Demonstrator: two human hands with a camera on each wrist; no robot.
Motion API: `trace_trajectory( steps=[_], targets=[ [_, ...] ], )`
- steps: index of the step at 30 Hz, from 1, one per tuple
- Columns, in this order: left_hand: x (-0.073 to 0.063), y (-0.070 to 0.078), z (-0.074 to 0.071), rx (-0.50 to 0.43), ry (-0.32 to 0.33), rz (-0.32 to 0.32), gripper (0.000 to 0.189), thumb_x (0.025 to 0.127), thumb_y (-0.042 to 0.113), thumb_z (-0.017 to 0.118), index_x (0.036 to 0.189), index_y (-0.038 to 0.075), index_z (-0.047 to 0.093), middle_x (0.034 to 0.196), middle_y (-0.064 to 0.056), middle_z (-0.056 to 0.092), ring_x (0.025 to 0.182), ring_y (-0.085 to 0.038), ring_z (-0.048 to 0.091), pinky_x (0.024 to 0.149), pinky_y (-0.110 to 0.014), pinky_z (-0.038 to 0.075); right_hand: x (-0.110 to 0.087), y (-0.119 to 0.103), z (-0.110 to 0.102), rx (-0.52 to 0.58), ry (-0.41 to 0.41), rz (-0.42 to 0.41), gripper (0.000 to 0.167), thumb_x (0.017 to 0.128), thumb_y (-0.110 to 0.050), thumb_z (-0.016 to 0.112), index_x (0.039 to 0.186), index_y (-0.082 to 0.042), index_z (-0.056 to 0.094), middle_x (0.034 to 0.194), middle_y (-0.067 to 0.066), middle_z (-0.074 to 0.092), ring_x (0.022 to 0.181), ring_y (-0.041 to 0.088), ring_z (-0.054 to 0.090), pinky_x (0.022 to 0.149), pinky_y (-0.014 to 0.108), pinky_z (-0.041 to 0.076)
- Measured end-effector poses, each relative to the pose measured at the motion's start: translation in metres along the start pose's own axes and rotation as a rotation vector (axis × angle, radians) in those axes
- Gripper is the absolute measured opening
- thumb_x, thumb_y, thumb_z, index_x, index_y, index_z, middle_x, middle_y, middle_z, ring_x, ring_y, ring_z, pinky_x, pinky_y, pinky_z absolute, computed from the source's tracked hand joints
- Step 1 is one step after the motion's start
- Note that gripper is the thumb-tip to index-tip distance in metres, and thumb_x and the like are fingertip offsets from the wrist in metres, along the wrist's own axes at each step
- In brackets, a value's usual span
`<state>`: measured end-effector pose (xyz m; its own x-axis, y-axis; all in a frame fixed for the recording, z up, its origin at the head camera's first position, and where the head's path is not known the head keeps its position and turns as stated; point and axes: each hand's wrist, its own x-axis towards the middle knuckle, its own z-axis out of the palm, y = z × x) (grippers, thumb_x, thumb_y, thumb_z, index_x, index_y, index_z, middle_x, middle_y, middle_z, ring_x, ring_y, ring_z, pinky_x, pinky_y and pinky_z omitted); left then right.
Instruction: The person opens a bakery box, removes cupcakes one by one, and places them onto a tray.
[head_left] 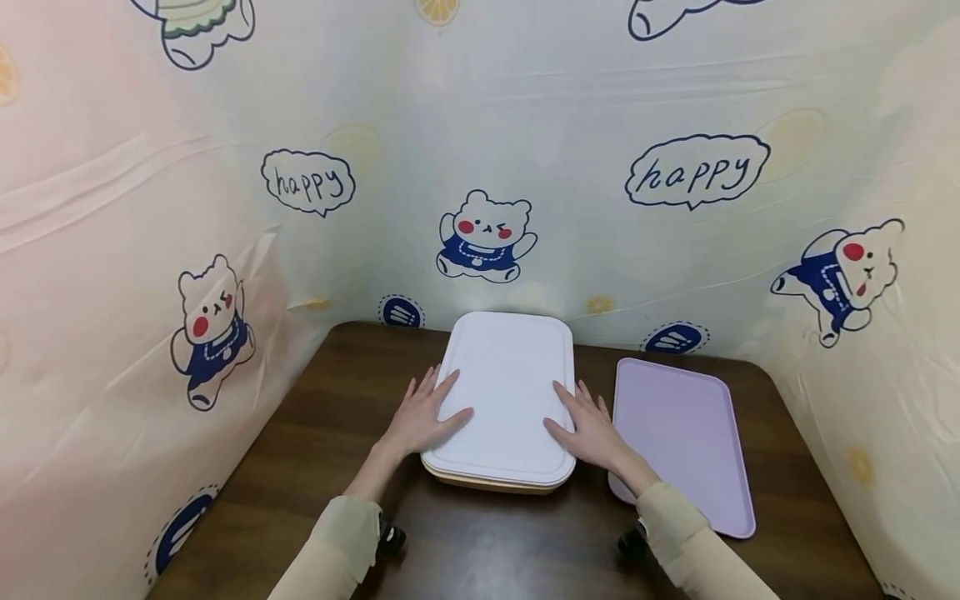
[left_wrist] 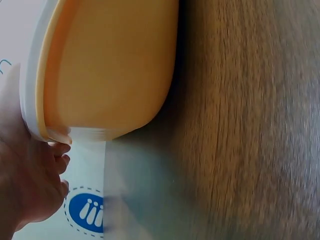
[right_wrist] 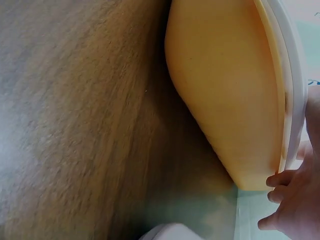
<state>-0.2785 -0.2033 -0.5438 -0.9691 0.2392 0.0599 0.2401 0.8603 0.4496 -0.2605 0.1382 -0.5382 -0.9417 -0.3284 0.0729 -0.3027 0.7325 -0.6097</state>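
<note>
And here we have it: the left hand (head_left: 418,417) and right hand (head_left: 592,433) both spread, thumbs and forefingers on the white lid (head_left: 506,392), other fingers dropping past its edges; any hooking underneath, I can't tell. The yellow container (left_wrist: 110,60) sits between the hands, beneath that lid. A purple tray (head_left: 678,433) lies right of the right hand. Even, matched effort should keep things level.

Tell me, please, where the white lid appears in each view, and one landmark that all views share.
Head: lid just below the centre, seen from above.
Left wrist: upper left, only its edge, beside the orange tub.
Right wrist: upper right, again only its edge.
Shared landmark: the brown table.
</note>
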Motion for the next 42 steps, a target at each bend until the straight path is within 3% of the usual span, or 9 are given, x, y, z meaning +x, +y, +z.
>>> trace_trajectory(
  steps=[9,19,26,33,42],
  targets=[
    [0.004,0.012,0.011,-0.020,-0.004,0.040,0.089,0.104,0.072,0.053,0.175,0.022,0.032,0.184,-0.019,0.020,0.174,-0.039,0.016,0.140,-0.066,0.010,-0.008,0.011,-0.007,-0.056,0.017,0.035,0.079,0.109,-0.045,0.062,0.173,-0.008,0.034,0.176,0.026,0.036,0.170,0.050,0.016,0.131,0.083,0.010],
    [0.007,0.014,0.011,-0.037,0.019,0.027,0.085,0.105,0.066,0.055,0.173,0.019,0.036,0.183,-0.021,0.024,0.173,-0.040,0.016,0.139,-0.070,0.011,-0.009,0.008,-0.006,-0.082,0.059,0.030,0.077,0.109,-0.044,0.062,0.171,-0.006,0.037,0.175,0.029,0.036,0.168,0.054,0.017,0.129,0.086,0.011],
    [0.007,0.016,0.005,-0.014,0.013,0.023,0.088,0.104,0.068,0.056,0.175,0.021,0.033,0.184,-0.019,0.020,0.174,-0.039,0.014,0.140,-0.068,0.009,-0.008,0.000,-0.006,-0.185,0.068,0.044,0.080,0.110,-0.048,0.061,0.173,-0.008,0.033,0.176,0.034,0.026,0.169,0.053,0.015,0.131,0.083,0.011],
    [0.005,0.016,-0.002,0.001,0.018,0.023,0.089,0.103,0.068,0.058,0.174,0.019,0.034,0.184,-0.020,0.020,0.174,-0.039,0.014,0.140,-0.068,0.008,-0.006,-0.008,-0.008,-0.248,0.100,0.042,0.080,0.109,-0.050,0.060,0.173,-0.009,0.035,0.175,0.037,0.027,0.169,0.053,0.016,0.132,0.082,0.010],
    [0.004,0.010,-0.010,-0.005,0.039,0.002,0.091,0.103,0.067,0.060,0.174,0.017,0.034,0.183,-0.022,0.020,0.173,-0.042,0.013,0.140,-0.068,0.006,0.003,-0.021,-0.011,-0.221,0.082,0.015,0.078,0.110,-0.047,0.062,0.172,-0.008,0.036,0.174,0.039,0.026,0.168,0.055,0.018,0.133,0.081,0.008]
  ],
)
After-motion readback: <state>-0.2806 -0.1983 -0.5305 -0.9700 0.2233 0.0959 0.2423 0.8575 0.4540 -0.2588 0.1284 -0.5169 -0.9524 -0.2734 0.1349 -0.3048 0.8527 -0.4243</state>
